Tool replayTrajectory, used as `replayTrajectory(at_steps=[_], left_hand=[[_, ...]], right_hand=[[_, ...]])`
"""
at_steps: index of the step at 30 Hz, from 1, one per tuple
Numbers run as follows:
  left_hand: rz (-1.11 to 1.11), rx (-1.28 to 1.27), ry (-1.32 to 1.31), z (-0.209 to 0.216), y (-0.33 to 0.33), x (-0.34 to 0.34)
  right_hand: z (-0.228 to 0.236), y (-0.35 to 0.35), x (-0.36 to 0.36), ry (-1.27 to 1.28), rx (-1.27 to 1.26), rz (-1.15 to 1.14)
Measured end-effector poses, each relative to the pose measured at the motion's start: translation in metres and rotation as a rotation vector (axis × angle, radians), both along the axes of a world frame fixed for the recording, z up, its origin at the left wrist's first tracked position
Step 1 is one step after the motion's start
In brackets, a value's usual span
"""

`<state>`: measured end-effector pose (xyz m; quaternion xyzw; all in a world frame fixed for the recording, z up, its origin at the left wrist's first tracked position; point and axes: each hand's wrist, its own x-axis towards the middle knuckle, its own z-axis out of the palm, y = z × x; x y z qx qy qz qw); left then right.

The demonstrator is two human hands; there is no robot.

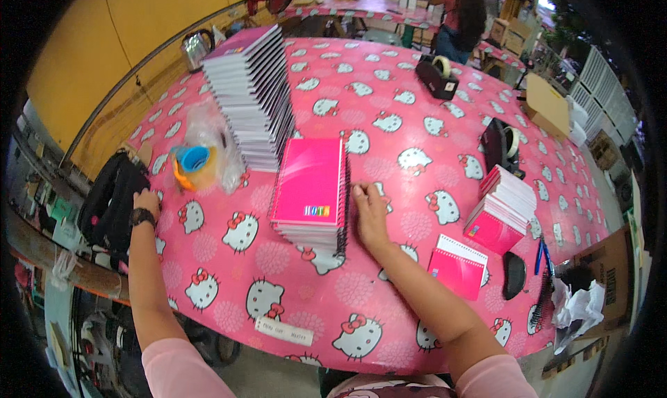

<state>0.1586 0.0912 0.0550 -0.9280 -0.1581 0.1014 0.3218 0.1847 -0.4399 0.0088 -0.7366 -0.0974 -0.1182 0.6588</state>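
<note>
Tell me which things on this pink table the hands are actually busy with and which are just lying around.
In hand:
right hand against the short stack of pink spiral notebooks
left hand on the black bag

Lying about:
tall notebook stack
tape dispensers
smaller notebook pile
plastic bag of tape rolls

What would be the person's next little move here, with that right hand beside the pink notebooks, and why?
Probably slide the right hand a touch left to grip the spiral edge of the notebook stack. The fingertips lie flat on the table right beside the spirals, holding nothing, while the left hand rests far off by the black bag.
</note>
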Motion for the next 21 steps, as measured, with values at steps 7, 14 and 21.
replayTrajectory(at_steps=[7, 14, 21], left_hand=[[-0.027, -0.041, 0.028, -0.001, -0.005, 0.009], [-0.051, -0.085, -0.047, -0.011, 0.007, 0.004], [-0.048, -0.037, -0.005, -0.006, 0.009, 0.0]], right_hand=[[-0.007, -0.007, 0.002, -0.047, 0.036, -0.002], [-0.006, -0.008, 0.001, -0.013, 0.042, 0.008], [-0.002, -0.005, 0.0, -0.029, 0.096, 0.038]])
